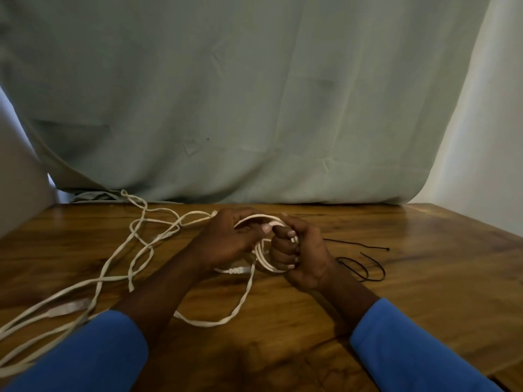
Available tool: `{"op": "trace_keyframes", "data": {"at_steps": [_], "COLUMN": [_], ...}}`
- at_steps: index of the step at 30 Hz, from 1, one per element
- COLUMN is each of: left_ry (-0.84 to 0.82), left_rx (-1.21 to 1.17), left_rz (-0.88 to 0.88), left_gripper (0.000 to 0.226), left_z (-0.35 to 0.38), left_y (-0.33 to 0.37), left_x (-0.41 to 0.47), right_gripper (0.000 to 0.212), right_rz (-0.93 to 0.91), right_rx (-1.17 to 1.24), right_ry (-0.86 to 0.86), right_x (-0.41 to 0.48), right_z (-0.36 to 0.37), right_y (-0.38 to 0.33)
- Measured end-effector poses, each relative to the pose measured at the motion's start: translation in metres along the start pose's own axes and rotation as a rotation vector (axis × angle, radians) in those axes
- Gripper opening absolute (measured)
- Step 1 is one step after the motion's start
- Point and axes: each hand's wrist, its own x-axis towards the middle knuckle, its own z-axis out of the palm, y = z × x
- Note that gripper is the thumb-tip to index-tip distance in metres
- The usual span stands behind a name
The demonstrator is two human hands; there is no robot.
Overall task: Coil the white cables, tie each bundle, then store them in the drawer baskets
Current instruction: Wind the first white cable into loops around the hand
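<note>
Head view: we record the right hand (301,261) curled round the white cable coil (264,263) so its loops hold together. The left hand (226,241) pinches the top strand, apparently to feed another turn. Uncoiled slack (121,250) trails left across the surface (424,292). Black ties (365,268) lie near the right wrist, within reach for binding.

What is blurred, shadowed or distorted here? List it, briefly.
Head view: dim, soft light; the connector on the white cable at lower left is blurred; a dark shadow lies on the table near the bottom edge; the wide lens bows the cloth edges.
</note>
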Motion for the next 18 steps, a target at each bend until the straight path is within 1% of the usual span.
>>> {"op": "trace_keyframes", "data": {"at_steps": [2, 5, 6, 8, 10, 12, 14, 15, 16, 18], "left_ry": [0.028, 0.059, 0.061, 0.063, 0.107, 0.125, 0.04, -0.021, -0.065, -0.049], "left_rx": [-0.056, -0.082, -0.066, 0.017, 0.129, 0.147, 0.0, -0.096, -0.177, -0.207], "left_rz": [-0.025, -0.082, -0.098, -0.103, -0.083, -0.082, -0.13, -0.171, -0.211, -0.253], "left_gripper": [0.016, 0.008, 0.007, 0.015, 0.023, 0.022, 0.011, 0.009, 0.014, 0.017], "left_z": [0.005, 0.006, 0.006, 0.009, 0.014, 0.017, 0.017, 0.017, 0.017, 0.019], "left_y": [-0.001, -0.001, -0.001, -0.001, -0.002, -0.002, 0.001, 0.002, 0.004, 0.005], "left_x": [-0.001, 0.001, 0.002, 0.003, 0.003, 0.002, -0.002, -0.003, -0.005, -0.006], "right_gripper": [0.046, 0.046, 0.045, 0.043, 0.043, 0.045, 0.053, 0.057, 0.059, 0.059], "right_rz": [0.007, -0.002, -0.011, -0.031, -0.046, -0.053, -0.071, -0.086, -0.101, -0.127], "right_rx": [0.067, 0.109, 0.109, 0.093, 0.086, 0.09, 0.12, 0.142, 0.154, 0.133], "right_ry": [-0.032, -0.03, -0.011, 0.036, 0.064, 0.101, 0.138, 0.156, 0.177, 0.219], "right_x": [-0.001, 0.0, 0.0, 0.0, 0.001, 0.001, 0.002, 0.002, 0.002, 0.001], "right_z": [-0.003, -0.003, -0.003, -0.002, -0.002, -0.002, -0.002, -0.002, -0.002, -0.001], "right_y": [0.0, 0.002, 0.002, 0.002, 0.003, 0.003, 0.002, 0.001, 0.001, 0.001]}}
